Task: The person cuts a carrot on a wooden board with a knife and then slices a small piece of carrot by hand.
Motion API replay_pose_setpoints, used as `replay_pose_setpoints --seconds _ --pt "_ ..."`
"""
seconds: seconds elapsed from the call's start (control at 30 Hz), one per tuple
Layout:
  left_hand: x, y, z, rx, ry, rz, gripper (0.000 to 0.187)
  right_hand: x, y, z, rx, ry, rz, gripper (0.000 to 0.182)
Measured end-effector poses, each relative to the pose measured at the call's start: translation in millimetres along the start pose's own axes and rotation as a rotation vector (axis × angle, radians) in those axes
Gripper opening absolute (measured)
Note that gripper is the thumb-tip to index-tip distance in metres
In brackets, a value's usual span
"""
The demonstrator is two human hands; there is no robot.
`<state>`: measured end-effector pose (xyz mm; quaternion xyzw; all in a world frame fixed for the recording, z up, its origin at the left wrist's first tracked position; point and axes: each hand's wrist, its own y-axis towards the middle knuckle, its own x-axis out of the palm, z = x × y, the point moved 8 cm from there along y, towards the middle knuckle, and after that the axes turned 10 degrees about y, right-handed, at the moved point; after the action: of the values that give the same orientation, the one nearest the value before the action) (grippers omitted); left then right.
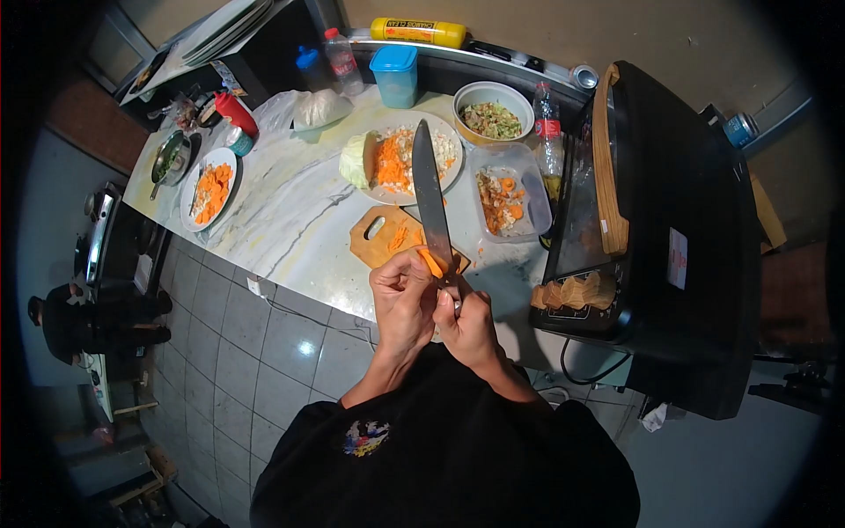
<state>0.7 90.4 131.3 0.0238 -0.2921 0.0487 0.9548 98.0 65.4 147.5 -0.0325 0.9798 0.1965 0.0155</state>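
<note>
My right hand [468, 326] is closed round the handle of a large kitchen knife [428, 180], its blade pointing up and away from me. Between the fingers of my left hand [400, 295] is a piece of carrot [430, 262], right against the lower part of the blade. Under and beyond my hands lies a small wooden cutting board [363, 239] with carrot strips [400, 238] on it. Behind the board, a large plate [451, 180] carries diced carrot [392, 163], chopped white pieces and a cabbage wedge [356, 160].
Right of the plate are a plastic container [544, 211] of carrot scraps, a bowl [495, 91] of chopped greens and a bottle [547, 132]. A black appliance [682, 202] borders the right side. An oval plate [187, 198] of carrot slices stands left. Another person [97, 321] is far left.
</note>
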Motion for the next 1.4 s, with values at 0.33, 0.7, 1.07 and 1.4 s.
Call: replay_pose_setpoints --seconds 0.33,0.7,1.07,1.4 --pt "0.5 -5.3 -3.6 -0.013 -0.035 -0.056 0.022 1.2 5.2 -1.5 -0.007 -0.079 -0.048 0.023" --pt "-12.2 1.2 -15.8 -0.083 -0.012 -0.073 0.020 4.4 5.4 11.1 0.095 0.021 0.039 0.027" --pt "-23.9 -0.2 12.6 0.057 0.127 -0.114 0.015 4.3 -16.2 11.5 0.065 -0.095 -0.080 0.023" --pt "-4.2 10.1 68.3 0.224 0.532 -0.326 0.015 8.6 -1.9 -28.5 -0.048 -0.081 -0.052 0.021"
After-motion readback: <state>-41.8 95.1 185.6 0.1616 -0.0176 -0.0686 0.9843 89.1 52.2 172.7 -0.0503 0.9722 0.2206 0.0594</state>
